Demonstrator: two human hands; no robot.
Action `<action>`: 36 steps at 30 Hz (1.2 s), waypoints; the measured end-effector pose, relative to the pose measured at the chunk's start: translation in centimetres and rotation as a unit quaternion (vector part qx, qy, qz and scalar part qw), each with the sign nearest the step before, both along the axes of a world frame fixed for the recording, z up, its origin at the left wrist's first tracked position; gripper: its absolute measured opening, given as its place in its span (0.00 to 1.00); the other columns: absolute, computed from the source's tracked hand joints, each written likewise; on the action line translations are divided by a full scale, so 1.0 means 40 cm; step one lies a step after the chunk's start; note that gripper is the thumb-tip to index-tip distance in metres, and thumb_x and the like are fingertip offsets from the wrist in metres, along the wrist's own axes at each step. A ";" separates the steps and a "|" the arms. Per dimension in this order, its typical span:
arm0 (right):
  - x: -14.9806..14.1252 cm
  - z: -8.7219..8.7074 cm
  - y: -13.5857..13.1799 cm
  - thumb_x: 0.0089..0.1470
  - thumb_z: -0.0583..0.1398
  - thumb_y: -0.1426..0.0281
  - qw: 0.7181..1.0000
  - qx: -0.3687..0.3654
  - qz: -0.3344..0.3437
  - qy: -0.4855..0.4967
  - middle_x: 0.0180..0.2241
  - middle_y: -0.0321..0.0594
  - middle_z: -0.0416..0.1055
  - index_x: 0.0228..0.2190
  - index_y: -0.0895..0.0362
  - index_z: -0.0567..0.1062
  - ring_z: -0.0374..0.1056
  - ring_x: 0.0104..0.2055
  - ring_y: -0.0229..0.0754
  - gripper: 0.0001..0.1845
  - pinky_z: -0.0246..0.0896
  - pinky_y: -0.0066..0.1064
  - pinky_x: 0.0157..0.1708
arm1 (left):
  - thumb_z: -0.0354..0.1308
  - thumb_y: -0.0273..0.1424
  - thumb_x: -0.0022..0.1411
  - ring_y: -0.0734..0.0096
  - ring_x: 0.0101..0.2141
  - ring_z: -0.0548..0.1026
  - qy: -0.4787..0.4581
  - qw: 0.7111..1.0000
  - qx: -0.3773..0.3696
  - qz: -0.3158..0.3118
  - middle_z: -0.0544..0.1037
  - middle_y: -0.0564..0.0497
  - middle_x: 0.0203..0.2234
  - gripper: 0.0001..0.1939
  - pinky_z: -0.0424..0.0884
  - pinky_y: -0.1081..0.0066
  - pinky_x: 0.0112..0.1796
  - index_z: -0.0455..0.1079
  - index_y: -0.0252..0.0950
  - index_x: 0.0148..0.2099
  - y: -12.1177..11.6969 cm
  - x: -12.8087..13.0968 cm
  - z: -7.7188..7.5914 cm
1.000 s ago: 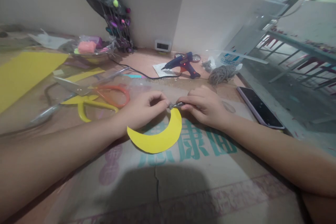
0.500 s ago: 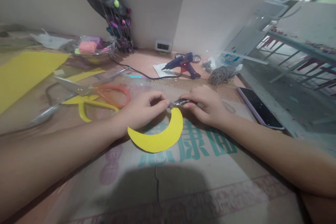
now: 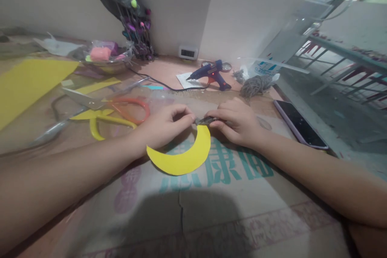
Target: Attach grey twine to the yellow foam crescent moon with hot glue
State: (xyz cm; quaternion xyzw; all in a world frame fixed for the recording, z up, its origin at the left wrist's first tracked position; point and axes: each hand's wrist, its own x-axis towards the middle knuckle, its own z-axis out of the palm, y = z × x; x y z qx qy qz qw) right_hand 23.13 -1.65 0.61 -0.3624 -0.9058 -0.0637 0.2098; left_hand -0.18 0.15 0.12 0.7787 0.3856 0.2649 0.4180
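A flat yellow crescent (image 3: 184, 163), apparently cut from paper or foam sheet, is held just over the printed cardboard (image 3: 145, 209). Its upper tip is covered with something grey. My left hand (image 3: 169, 125) pinches that tip between thumb and forefinger. From the right, my right hand (image 3: 236, 123) has its thumb and forefinger closed on a dark grey strand (image 3: 207, 120) that looks like yarn and lies against the tip. The other fingers of both hands are curled, and the exact wrapping is too small to make out.
Orange-handled scissors (image 3: 145, 109) and yellow-handled scissors (image 3: 96, 129) lie left. Behind are a corded blue glue gun (image 3: 208, 73) with a red light, grey yarn (image 3: 256, 85) and a small digital display (image 3: 188, 53). A phone (image 3: 299, 123) rests right; yellow sheet (image 3: 33, 86) lies far left.
The right thumb and forefinger have shifted slightly at the crescent's tip, and the grey strand there lies a little differently. The left hand and crescent stay nearly in place.
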 end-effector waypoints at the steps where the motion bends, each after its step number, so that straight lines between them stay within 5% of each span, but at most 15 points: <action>1: 0.000 -0.001 0.000 0.63 0.51 0.61 1.000 0.001 0.000 0.000 0.28 0.40 0.71 0.41 0.57 0.76 0.64 0.32 0.41 0.17 0.47 0.35 0.34 | 0.50 0.39 0.63 0.71 0.30 0.71 0.001 1.000 0.001 0.001 0.75 0.55 0.27 0.14 0.66 0.71 0.34 0.69 0.36 0.32 0.000 0.000 0.000; 36: 0.000 -0.001 0.005 0.63 0.51 0.61 1.000 -0.020 0.013 0.017 0.29 0.40 0.72 0.42 0.57 0.75 0.64 0.32 0.41 0.18 0.48 0.34 0.34 | 0.49 0.40 0.63 0.71 0.29 0.70 0.006 1.000 -0.004 -0.004 0.74 0.54 0.26 0.15 0.65 0.72 0.32 0.68 0.36 0.32 -0.001 0.001 0.000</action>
